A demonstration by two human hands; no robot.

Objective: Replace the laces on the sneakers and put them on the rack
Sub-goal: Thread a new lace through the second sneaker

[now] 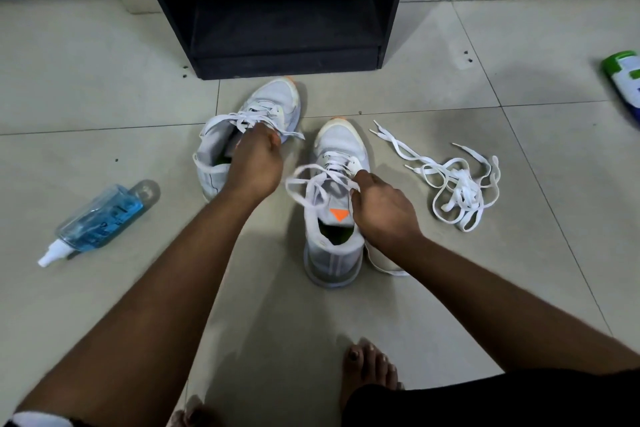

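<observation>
Early days: left hand (254, 163) and right hand (382, 210) each pinch laces (313, 180) threaded on the 2 sneakers (332, 229); spare laces (457, 187) right of the grip, rack (277, 7) beyond.

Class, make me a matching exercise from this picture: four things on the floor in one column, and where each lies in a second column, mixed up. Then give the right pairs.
Things:
1. spray bottle
2. loose laces
3. rack
4. green and white container

Places:
A. at the picture's right edge, partly cut off
B. on the tiles right of the right sneaker
C. lying on its side, left of the left sneaker
D. standing beyond both sneakers

Pairs: 1-C, 2-B, 3-D, 4-A
</observation>
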